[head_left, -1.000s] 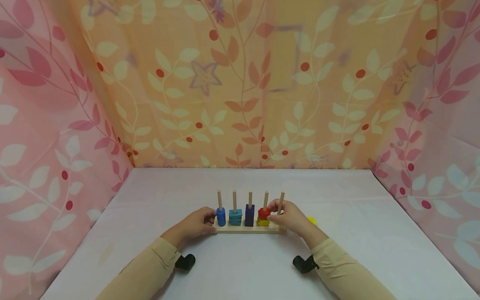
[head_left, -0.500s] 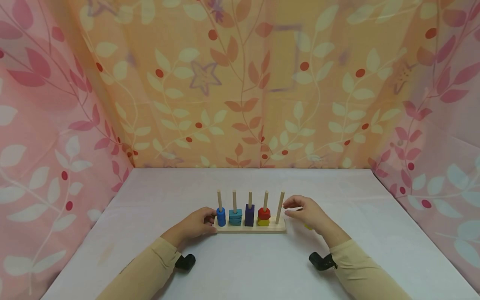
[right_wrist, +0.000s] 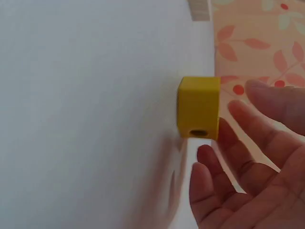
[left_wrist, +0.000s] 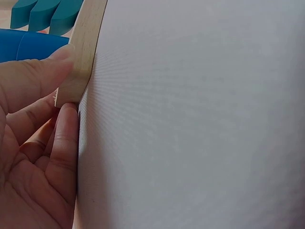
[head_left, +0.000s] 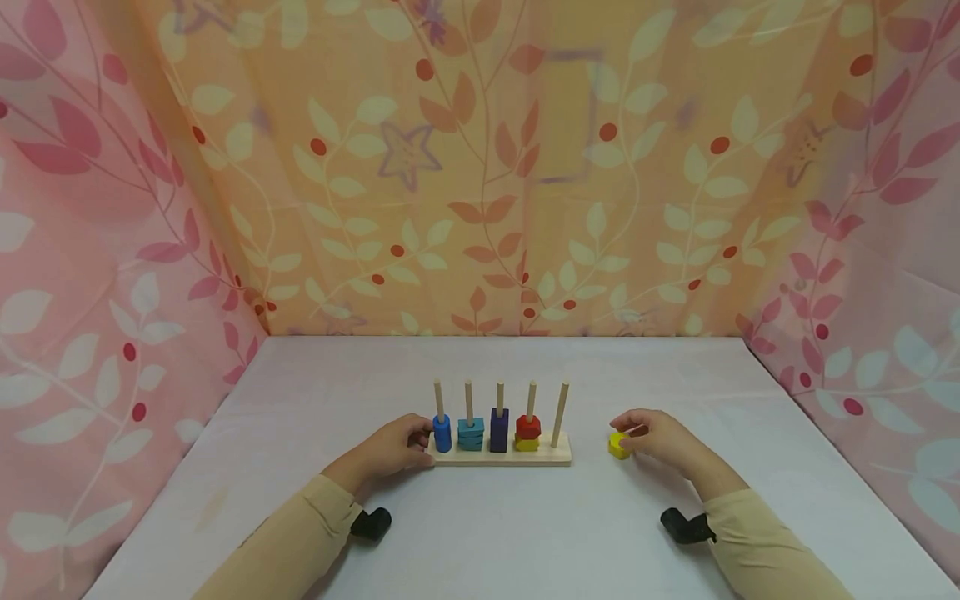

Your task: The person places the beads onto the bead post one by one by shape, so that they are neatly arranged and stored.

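A wooden peg board (head_left: pixel 501 458) with a row of upright pegs stands on the table in the head view. My left hand (head_left: pixel 386 447) holds its left end; in the left wrist view the thumb presses the wooden base (left_wrist: pixel 83 57) and the fingers lie at its end. From left to right the pegs bear blue pieces (head_left: pixel 442 435), teal pieces (head_left: pixel 471 435), a dark purple stack (head_left: pixel 499 432), and a red piece (head_left: pixel 528 427) above a yellow one (head_left: pixel 527 445). My right hand (head_left: pixel 663 437) hovers over a loose yellow block (right_wrist: pixel 199 105), fingers spread around it without a visible grip.
The rightmost peg (head_left: pixel 560 417) carries no piece. A white cloth covers the table (head_left: pixel 480 533). Patterned curtains (head_left: pixel 495 167) close off the back and both sides. A black wrist device is on each arm, the right one (head_left: pixel 686 527) hanging low over the table.
The right hand has left the peg board's right side and moved right to the loose yellow block. The red piece stays on its peg. My left hand has not moved.
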A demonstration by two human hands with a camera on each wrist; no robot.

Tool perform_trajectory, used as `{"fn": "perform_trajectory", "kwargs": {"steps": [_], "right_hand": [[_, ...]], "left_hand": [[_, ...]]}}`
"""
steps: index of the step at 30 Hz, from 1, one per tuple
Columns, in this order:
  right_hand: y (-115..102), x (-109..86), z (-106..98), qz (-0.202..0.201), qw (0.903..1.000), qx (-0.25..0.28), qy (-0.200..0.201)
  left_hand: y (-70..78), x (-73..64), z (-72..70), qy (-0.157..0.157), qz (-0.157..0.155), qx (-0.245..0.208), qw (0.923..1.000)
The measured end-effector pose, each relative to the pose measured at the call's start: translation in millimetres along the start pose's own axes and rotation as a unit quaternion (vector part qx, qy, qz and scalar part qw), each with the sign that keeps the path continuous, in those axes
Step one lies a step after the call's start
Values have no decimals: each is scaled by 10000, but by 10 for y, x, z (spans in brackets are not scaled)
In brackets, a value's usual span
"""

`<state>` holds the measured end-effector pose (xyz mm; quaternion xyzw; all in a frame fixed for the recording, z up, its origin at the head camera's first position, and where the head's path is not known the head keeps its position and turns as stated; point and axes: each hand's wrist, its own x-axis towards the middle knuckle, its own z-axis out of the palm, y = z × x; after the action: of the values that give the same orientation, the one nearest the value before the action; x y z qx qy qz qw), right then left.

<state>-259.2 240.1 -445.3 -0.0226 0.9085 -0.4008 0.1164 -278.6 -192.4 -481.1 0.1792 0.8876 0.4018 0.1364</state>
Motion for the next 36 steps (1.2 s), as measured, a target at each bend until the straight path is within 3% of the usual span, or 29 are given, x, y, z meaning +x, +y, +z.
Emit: {"fn": "perform_trajectory", "kwargs": {"steps": [7,14,21,26,36], "right_hand": [[98,29,30,313,9989,-328,-78],[49,-8,3,-244,9970,-735,-1],[23,-40,7,-297,9953,-921,-36],[-7,-58,26,-218,9961,-840,-185],[-256,-64,-117,-746,9961,-462,80]], "left_hand": [[0,7,-3,9,-37,64,10000],[13,4,-2,26,4,-9,10000],[26,-2,-2,18,15,18,10000],[19,-11,5,27,-2,70,10000],[4,-8,12,40,-119,24,9999]]}}
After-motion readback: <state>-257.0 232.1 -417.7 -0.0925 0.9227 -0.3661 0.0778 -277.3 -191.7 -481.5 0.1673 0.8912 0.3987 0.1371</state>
